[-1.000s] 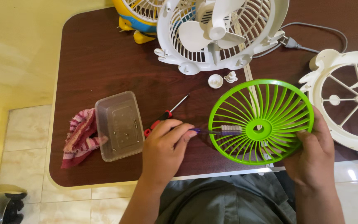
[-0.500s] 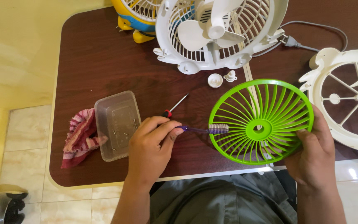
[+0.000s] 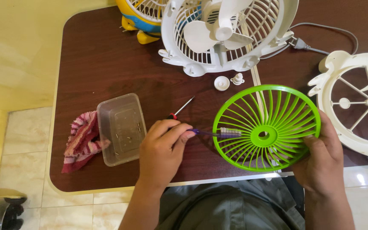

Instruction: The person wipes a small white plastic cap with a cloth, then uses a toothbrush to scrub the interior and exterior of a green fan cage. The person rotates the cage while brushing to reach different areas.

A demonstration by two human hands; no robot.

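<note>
A dark brown tabletop (image 3: 107, 64) is seen beneath both hands. Beyond the hands, at its far edge, a white fan body (image 3: 228, 34) with its blades and rear cage is stood, and a yellow and blue object (image 3: 139, 19) is seen just to its left. To the right of the right hand, a white fan frame (image 3: 358, 115) with thin spokes is laid flat, and a grey power cord (image 3: 320, 40) is run across the tabletop above it. A round green fan grille (image 3: 267, 127) is held tilted between the two hands; its right rim is gripped by the right hand (image 3: 322, 159), the thumb being laid over the ribs and the fingers curled behind. A purple-handled brush (image 3: 218, 133) is pinched in the closed fingers of the left hand (image 3: 162, 151), and its pale bristle head is laid against the left ribs of the grille. Just left of the left hand, a clear plastic tub (image 3: 122, 127) with small screws in it is set, and a pink and red striped cloth (image 3: 81, 140) is bunched against its far side. A red-handled screwdriver (image 3: 179, 108) is partly hidden under the left hand's knuckles. Two small white caps (image 3: 228, 81) are placed above the grille, well beyond both hands.
</note>
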